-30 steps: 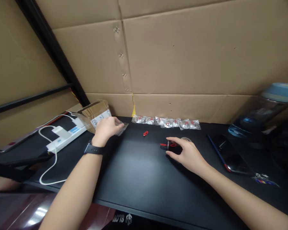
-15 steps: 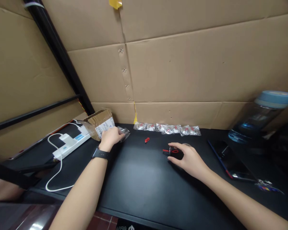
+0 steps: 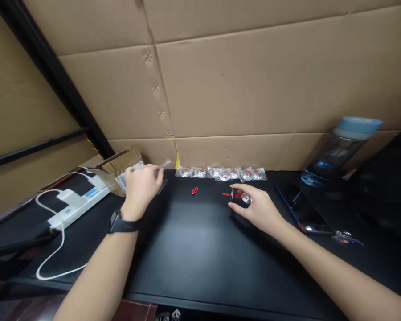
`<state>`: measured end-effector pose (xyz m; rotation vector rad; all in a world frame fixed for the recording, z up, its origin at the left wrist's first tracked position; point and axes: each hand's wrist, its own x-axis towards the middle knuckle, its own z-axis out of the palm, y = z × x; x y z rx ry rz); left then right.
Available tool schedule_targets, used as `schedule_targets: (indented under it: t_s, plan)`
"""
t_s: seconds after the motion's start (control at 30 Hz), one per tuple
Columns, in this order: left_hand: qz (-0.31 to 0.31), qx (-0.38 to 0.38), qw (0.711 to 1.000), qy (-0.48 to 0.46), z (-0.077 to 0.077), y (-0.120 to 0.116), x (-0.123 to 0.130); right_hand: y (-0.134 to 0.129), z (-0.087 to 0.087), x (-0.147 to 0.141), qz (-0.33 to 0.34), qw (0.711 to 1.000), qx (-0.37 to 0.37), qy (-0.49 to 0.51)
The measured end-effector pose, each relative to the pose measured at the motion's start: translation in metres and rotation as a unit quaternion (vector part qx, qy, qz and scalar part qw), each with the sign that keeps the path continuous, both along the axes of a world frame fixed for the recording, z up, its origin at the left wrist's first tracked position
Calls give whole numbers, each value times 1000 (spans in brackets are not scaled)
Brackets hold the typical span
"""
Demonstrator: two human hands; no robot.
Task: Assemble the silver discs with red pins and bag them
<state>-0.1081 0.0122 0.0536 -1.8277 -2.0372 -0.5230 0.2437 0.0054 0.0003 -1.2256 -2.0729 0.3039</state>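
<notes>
My left hand (image 3: pixel 143 182), with a dark watch at the wrist, is closed on a clear plastic bag (image 3: pixel 166 163) beside the cardboard box. Between the thumb and fingertips of my right hand (image 3: pixel 255 204), a thin round metal piece (image 3: pixel 232 195) is held on edge above the table. A red cord runs through or beside it, and a second shiny round part (image 3: pixel 246 197) shows behind the fingers. On the black table between my hands lies a small red cord loop (image 3: pixel 194 191). Along the back wall lie several round silver pieces in clear bags (image 3: pixel 224 173), with red bits inside.
An open cardboard box (image 3: pixel 130 156) stands at the left, near a white power strip (image 3: pixel 82 206) with cables. At the right are a phone (image 3: pixel 302 209), keys with a charm (image 3: pixel 345 237) and a blue-lidded bottle (image 3: pixel 341 149). A cardboard wall (image 3: pixel 254 89) closes the back.
My left hand has lifted the plastic bag off the table beside the box. My right hand still holds the metal piece. The whole view has shifted a little.
</notes>
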Motion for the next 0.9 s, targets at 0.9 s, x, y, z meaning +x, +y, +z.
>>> schedule_targets:
  t_s: [0.9]
  plan:
    - [-484,-187,854,28,-65,-37,112,-10,39,27,120,975,-77,-173]
